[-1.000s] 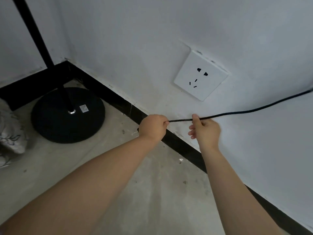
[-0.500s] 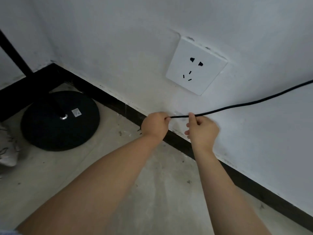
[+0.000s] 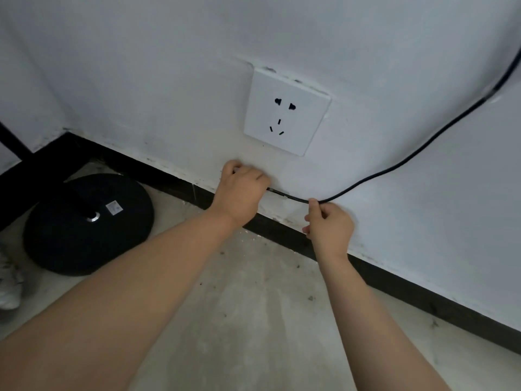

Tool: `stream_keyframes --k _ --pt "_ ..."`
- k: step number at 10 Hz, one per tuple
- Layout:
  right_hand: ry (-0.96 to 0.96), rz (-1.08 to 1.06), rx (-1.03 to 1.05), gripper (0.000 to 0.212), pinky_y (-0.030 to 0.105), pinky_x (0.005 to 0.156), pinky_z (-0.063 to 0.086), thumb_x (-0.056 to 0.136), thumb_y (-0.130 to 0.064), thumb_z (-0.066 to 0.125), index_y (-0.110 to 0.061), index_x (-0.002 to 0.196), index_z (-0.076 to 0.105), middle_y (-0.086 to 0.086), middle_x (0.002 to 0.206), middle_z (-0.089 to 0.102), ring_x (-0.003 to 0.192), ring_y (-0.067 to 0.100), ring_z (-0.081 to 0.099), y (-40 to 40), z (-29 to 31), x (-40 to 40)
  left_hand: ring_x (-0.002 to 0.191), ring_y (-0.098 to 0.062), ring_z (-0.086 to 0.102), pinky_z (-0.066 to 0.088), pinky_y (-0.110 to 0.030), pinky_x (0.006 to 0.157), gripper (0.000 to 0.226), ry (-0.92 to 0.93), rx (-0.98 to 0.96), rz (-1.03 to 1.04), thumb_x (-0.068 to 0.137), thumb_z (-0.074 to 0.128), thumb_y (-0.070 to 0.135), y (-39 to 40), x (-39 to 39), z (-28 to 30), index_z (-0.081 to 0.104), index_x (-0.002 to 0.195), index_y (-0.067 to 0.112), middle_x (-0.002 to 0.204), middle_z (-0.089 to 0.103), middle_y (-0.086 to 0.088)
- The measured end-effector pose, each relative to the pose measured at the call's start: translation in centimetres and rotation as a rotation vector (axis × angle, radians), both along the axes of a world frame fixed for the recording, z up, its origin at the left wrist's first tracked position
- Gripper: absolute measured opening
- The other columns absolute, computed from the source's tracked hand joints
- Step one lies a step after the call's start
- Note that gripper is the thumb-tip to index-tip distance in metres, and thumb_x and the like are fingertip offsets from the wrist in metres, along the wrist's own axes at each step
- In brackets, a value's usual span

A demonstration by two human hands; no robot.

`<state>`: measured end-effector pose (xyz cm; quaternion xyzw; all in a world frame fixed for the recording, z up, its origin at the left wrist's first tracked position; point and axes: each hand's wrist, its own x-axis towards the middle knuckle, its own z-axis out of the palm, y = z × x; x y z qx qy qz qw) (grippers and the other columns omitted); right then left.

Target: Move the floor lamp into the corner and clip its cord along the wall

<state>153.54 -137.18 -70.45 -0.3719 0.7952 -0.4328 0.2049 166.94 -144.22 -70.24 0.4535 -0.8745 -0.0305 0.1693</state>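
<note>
The floor lamp's round black base (image 3: pixel 87 224) stands on the floor in the corner at the left, its black pole (image 3: pixel 17 149) rising out of view. A thin black cord (image 3: pixel 417 153) runs down the white wall from the upper right. My right hand (image 3: pixel 328 224) pinches the cord just above the black skirting. My left hand (image 3: pixel 242 190) presses against the wall below the socket, closed over the cord's left stretch. A short piece of cord shows between the hands, with something small and pale (image 3: pixel 284 194) on it.
A white wall socket (image 3: pixel 287 114) sits just above my left hand. Black skirting (image 3: pixel 423 294) runs along the foot of both walls. The floor (image 3: pixel 253 320) is bare grey concrete. A white patterned thing (image 3: pixel 10 283) lies at the far left edge.
Both hands have drawn the cord lower on the wall, closer to the skirting. My left hand has turned flat against the wall. My head has moved nearer the socket.
</note>
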Motion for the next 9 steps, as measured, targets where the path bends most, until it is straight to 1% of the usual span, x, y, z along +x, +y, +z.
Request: stream_keyframes --k 1,2,3,4,5,6,7,8,9 --pt "-0.101 0.068 -0.008 0.028 0.043 0.067 0.053 0.089 -0.026 0.051 -0.011 0.065 0.055 0.006 0.062 0.057 0.044 0.015 0.054 0.6 0.4 -0.5 0.096 -0.032 0.057 0.026 -0.038 0.1 0.036 0.024 -0.002 0.016 0.066 0.048 -0.02 0.0 0.1 0.4 0.063 0.093 0.0 0.094 0.067 -0.018" --pt "-0.166 0.156 0.059 0.021 0.04 0.065 0.053 0.087 -0.025 0.054 -0.013 0.071 0.059 0.008 0.07 0.06 0.046 0.012 0.055 1.5 0.3 -0.7 0.098 -0.029 0.056 0.026 -0.033 0.094 0.031 0.02 0.041 0.084 0.072 0.049 -0.014 0.0 0.2 0.3 0.063 0.095 0.003 0.098 0.067 -0.014" --pt "-0.201 0.185 0.117 0.023 0.029 0.055 0.049 0.088 -0.018 0.052 0.001 0.083 0.064 0.006 0.065 0.058 0.048 0.012 0.054 1.9 0.2 -1.0 0.099 -0.029 0.054 0.027 -0.032 0.088 0.028 0.009 0.061 0.146 0.076 0.05 -0.01 0.3 0.2 0.3 0.061 0.095 0.006 0.1 0.066 -0.013" --pt "-0.226 0.216 0.151 0.023 0.022 0.05 0.047 0.089 -0.016 0.05 -0.001 0.076 0.063 -0.001 0.059 0.056 0.047 0.011 0.053 1.9 0.6 -1.3 0.102 -0.029 0.052 0.031 -0.034 0.087 0.028 -0.016 0.092 0.192 0.078 0.049 -0.009 0.4 0.3 0.1 0.06 0.099 0.005 0.106 0.064 -0.012" --pt "-0.242 0.271 0.174 0.03 0.015 0.045 0.046 0.089 -0.014 0.049 -0.017 0.059 0.055 -0.003 0.059 0.057 0.047 0.009 0.053 1.9 1.2 -1.3 0.102 -0.031 0.052 0.036 -0.036 0.085 0.027 -0.069 0.148 0.237 0.079 0.049 -0.008 0.6 0.7 0.0 0.059 0.101 0.004 0.108 0.063 -0.014" --pt "-0.245 0.294 0.168 0.031 0.022 0.05 0.046 0.088 -0.013 0.048 -0.02 0.058 0.053 -0.002 0.06 0.057 0.049 0.011 0.053 1.7 1.6 -1.3 0.102 -0.031 0.052 0.038 -0.036 0.085 0.024 -0.121 0.201 0.257 0.082 0.048 -0.003 1.1 1.2 -0.3 0.059 0.103 0.004 0.109 0.062 -0.015" --pt "-0.265 0.311 0.175 0.031 0.018 0.049 0.045 0.089 -0.013 0.047 -0.022 0.059 0.052 -0.004 0.061 0.056 0.049 0.009 0.053 1.6 2.1 -1.5 0.1 -0.031 0.052 0.039 -0.036 0.081 0.02 -0.137 0.242 0.274 0.084 0.049 0.0 1.7 1.7 -0.4 0.058 0.101 0.005 0.106 0.062 -0.014" --pt "-0.269 0.341 0.216 0.03 0.02 0.052 0.045 0.089 -0.012 0.047 -0.021 0.06 0.052 -0.004 0.063 0.057 0.051 0.009 0.054 1.8 1.7 -1.7 0.099 -0.031 0.053 0.037 -0.034 0.075 0.018 -0.149 0.273 0.271 0.086 0.047 0.001 2.2 2.0 -0.5 0.059 0.099 0.004 0.104 0.063 -0.015" --pt "-0.27 0.415 0.303 0.022 0.02 0.054 0.045 0.089 -0.013 0.048 -0.015 0.069 0.055 -0.003 0.064 0.057 0.054 0.01 0.053 1.6 3.2 -1.9 0.103 -0.034 0.052 0.042 -0.038 0.082 0.024 -0.005 0.222 0.254 0.087 0.047 0.001 2.5 2.1 0.7 0.058 0.108 0.002 0.111 0.062 -0.019"
